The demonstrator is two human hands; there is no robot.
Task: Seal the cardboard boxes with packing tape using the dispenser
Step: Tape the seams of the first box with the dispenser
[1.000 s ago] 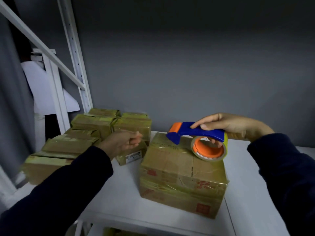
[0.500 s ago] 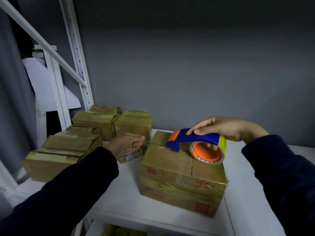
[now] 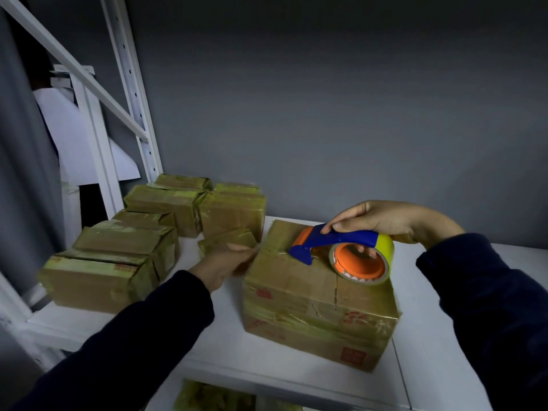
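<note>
Cardboard first: we take the large box [image 3: 314,295] at the front of the white shelf [image 3: 225,336] as our landmark and place everything else from it. On the far half of its top face sits the tape dispenser [image 3: 335,239], a blue handle with an orange nose, carrying a yellow-green tape roll [image 3: 385,247] on an orange core. The dispenser's blue front tip meets the box top toward the far left, and the roll's lower rim lies on the cardboard to the right of it.

Our right hand [image 3: 382,221] comes in over the box's far right corner and grips the dispenser. The index finger lies along the top of the blue handle, and other fingers [image 3: 360,249] show through the orange core, curled under the handle.

Our left hand [image 3: 222,265] is just left of the box, its fingertips reaching the upper left edge. Motion smears it, so we cannot tell whether those fingers lie flat against the cardboard or curl over it.

Shiny tape bands run around the box's front face, which bears red printed marks. Left of the box and farther back, a cluster of smaller taped boxes [image 3: 118,262] stands on the same shelf, well apart from the dispenser. Behind them rises a white perforated upright [image 3: 133,99], and beyond the box's far side is a plain grey wall [image 3: 326,114]. Below the box's front edge, a lower level holds something yellowish, too dim to identify.
</note>
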